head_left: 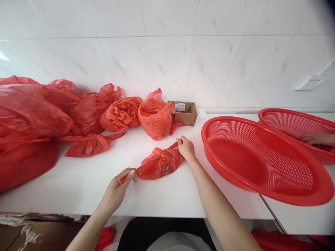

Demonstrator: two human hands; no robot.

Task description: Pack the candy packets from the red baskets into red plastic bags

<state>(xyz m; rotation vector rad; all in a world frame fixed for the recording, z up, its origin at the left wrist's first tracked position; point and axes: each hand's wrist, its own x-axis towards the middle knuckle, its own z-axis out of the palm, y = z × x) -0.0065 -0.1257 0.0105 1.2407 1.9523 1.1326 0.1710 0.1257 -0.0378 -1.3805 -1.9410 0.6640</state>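
Note:
A small red plastic bag (pixel 159 163) lies on the white table (pixel 162 200) in front of me, with something dark showing faintly through its lower right side. My left hand (pixel 120 184) pinches one twisted end of it at the lower left. At the upper right, my right hand (pixel 186 147) grips the opposite twisted end, so the bag stretches between both hands. What the bag contains cannot be made out. Another small tied bag (pixel 90 145) rests farther left, apart from my hands.
Large red bags (pixel 31 111) crowd the left. Crumpled bags (pixel 121 113) and a small cardboard box (pixel 187 115) stand by the tiled wall. A red basket (pixel 235 157) sits at right; behind it, another person's hand (pixel 314 139) reaches into a second basket (pixel 282 116).

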